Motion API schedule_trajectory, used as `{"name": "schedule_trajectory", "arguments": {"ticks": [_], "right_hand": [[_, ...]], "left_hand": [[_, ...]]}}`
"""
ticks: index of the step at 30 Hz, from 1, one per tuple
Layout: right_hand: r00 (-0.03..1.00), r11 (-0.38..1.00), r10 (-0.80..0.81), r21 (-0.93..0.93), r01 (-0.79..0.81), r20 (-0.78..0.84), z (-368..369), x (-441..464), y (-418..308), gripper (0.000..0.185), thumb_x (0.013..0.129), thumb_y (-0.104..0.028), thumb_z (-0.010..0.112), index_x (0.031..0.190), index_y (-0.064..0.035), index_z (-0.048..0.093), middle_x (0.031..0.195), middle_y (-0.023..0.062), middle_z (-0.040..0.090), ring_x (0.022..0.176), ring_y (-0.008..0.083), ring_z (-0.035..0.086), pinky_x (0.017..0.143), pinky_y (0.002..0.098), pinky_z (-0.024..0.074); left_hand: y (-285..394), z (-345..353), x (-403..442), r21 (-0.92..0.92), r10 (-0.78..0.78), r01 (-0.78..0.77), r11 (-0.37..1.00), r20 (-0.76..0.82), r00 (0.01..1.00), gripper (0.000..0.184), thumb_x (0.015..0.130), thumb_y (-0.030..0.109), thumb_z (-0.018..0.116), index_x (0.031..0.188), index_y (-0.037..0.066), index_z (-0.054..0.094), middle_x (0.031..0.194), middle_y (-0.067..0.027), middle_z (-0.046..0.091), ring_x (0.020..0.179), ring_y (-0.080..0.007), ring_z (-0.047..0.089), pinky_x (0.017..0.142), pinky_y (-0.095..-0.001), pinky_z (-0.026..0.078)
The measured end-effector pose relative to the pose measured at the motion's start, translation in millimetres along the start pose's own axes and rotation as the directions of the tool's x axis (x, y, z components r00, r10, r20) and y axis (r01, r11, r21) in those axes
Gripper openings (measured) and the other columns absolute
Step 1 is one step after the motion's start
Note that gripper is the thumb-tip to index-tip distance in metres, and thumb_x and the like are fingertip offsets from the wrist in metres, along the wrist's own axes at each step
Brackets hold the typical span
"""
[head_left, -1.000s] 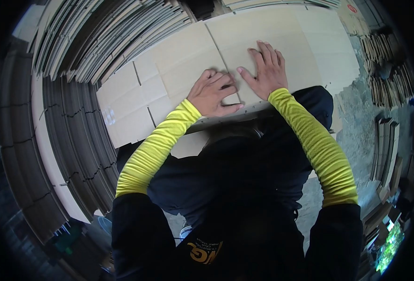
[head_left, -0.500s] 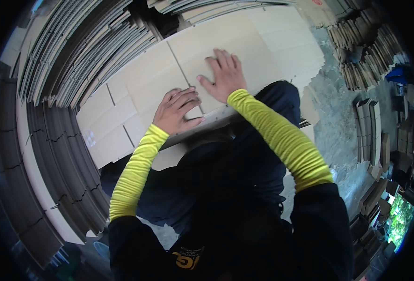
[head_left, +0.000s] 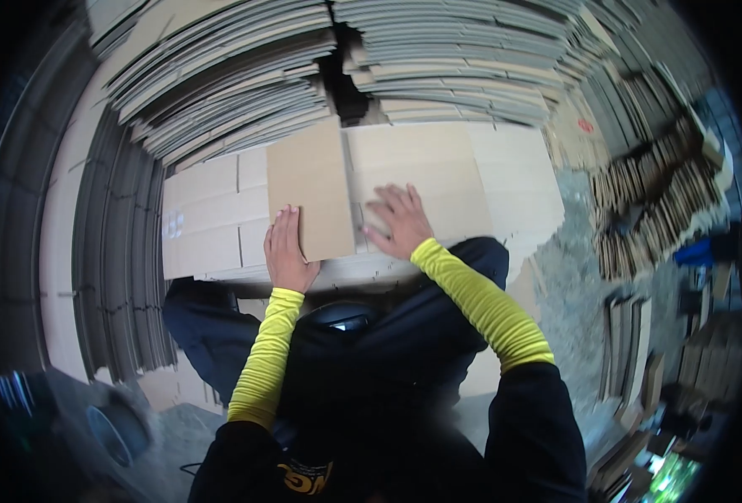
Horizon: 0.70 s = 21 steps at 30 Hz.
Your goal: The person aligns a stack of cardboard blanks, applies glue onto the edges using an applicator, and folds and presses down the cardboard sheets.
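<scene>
A wide sheet of pale cardboard (head_left: 421, 168) lies across my lap, with slots cut in it. A darker tan panel (head_left: 311, 184) covers its left-middle part, its right edge running beside a slot. My left hand (head_left: 290, 256) rests on the lower left of this panel, fingers straight and close together, thumb near the lower edge. To the right of the panel, my right hand (head_left: 400, 222) is over the pale sheet with its fingers spread and slightly blurred, holding nothing. Whether its fingertips touch the sheet is unclear.
Stacks of flat cardboard (head_left: 463, 63) stand beyond the sheet, and more stacked cardboard (head_left: 132, 251) is at the left. A round bucket (head_left: 119, 432) sits on the floor at lower left. Cardboard bundles (head_left: 648, 205) lie on the right.
The view has shifted, showing more of the far stacks. A tan panel now lies over the left-middle of the sheet. My left hand's bent fingers have straightened onto it; my right hand stays spread.
</scene>
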State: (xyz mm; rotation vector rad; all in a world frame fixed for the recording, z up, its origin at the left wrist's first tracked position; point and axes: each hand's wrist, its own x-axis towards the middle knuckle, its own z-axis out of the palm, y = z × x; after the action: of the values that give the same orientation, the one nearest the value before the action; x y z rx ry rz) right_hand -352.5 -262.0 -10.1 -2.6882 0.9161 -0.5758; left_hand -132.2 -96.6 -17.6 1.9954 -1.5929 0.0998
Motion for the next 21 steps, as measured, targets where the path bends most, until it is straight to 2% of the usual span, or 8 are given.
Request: {"name": "schedule_trajectory", "arguments": {"ticks": [1,2,4,6,7,10,13,21], "right_hand": [[0.982,0.987,-0.160,-0.014,0.162,0.096,-4,-2,-1,0.057,0.091,-0.053,0.060,0.129,-0.0113,0.063,0.148,0.0160,0.048,0.144,0.0366,0.035,0.119,0.0648,0.0147],[0.931,0.948,-0.308,-0.013,0.317,0.194,-8,-2,-1,0.058,0.090,-0.054,0.060,0.129,-0.0116,0.064,0.148,0.0159,0.048,0.144,0.0363,0.035,0.120,0.0645,0.0150],[0.894,0.915,-0.390,-0.020,0.404,0.221,-13,1,1,0.060,0.090,-0.056,0.060,0.129,-0.0115,0.064,0.148,0.0152,0.049,0.143,0.0360,0.037,0.120,0.0639,0.0159],[0.838,0.864,-0.478,-0.028,0.502,0.261,-16,4,6,0.064,0.088,-0.060,0.060,0.129,-0.0115,0.064,0.147,0.0140,0.050,0.142,0.0355,0.039,0.120,0.0627,0.0177],[0.799,0.814,-0.549,-0.057,0.578,0.247,-20,10,12,0.061,0.089,-0.060,0.059,0.127,-0.0117,0.065,0.147,0.0128,0.051,0.138,0.0344,0.043,0.116,0.0590,0.0257],[0.713,0.742,-0.624,-0.042,0.669,0.320,-24,25,21,0.058,0.089,-0.058,0.059,0.123,-0.0120,0.065,0.144,0.0118,0.054,0.131,0.0329,0.047,0.110,0.0542,0.0326],[0.678,0.726,-0.640,-0.004,0.688,0.361,-29,33,20,0.054,0.089,-0.056,0.059,0.121,-0.0121,0.065,0.139,0.0111,0.057,0.125,0.0319,0.050,0.104,0.0513,0.0356],[0.621,0.682,-0.714,0.122,0.721,0.323,-45,9,33,0.053,0.088,-0.056,0.063,0.118,-0.0120,0.066,0.135,0.0090,0.058,0.124,0.0320,0.049,0.104,0.0523,0.0338]], "left_hand": [[-1,2,-1,0.060,-0.126,0.125,0.990,0.010,0.992,0.088,0.075,0.033,0.074,0.153,0.011,0.041,0.161,-0.0172,0.036,0.149,-0.0335,0.033,0.121,-0.0513,0.025],[-1,3,-2,0.062,-0.151,0.152,0.986,-0.015,0.988,0.088,0.075,0.033,0.074,0.153,0.011,0.041,0.161,-0.0172,0.036,0.149,-0.0335,0.033,0.121,-0.0513,0.025],[-1,4,-4,0.121,-0.167,0.161,0.980,0.043,0.985,0.090,0.075,0.036,0.073,0.156,0.016,0.038,0.163,-0.0152,0.032,0.150,-0.0330,0.031,0.121,-0.0506,0.025],[-3,7,-5,0.109,-0.175,0.172,0.979,0.023,0.984,0.091,0.075,0.036,0.074,0.156,0.017,0.038,0.163,-0.0141,0.032,0.150,-0.0330,0.031,0.121,-0.0503,0.025],[-3,7,-5,0.097,-0.166,0.164,0.982,0.020,0.986,0.091,0.075,0.037,0.074,0.156,0.019,0.038,0.163,-0.0129,0.032,0.150,-0.0330,0.032,0.121,-0.0500,0.025],[-6,8,-6,0.112,-0.154,0.150,0.982,0.021,0.988,0.091,0.074,0.037,0.074,0.156,0.020,0.039,0.164,-0.0120,0.032,0.150,-0.0326,0.032,0.121,-0.0490,0.025],[-5,1,-6,0.102,-0.170,0.163,0.981,0.059,0.984,0.090,0.074,0.038,0.075,0.155,0.019,0.041,0.163,-0.0124,0.033,0.150,-0.0325,0.033,0.121,-0.0492,0.025],[-1,2,-3,0.122,-0.190,0.181,0.976,0.070,0.979,0.082,0.079,0.037,0.072,0.154,0.018,0.043,0.163,-0.0119,0.034,0.150,-0.0312,0.032,0.120,-0.0493,0.024]]}}
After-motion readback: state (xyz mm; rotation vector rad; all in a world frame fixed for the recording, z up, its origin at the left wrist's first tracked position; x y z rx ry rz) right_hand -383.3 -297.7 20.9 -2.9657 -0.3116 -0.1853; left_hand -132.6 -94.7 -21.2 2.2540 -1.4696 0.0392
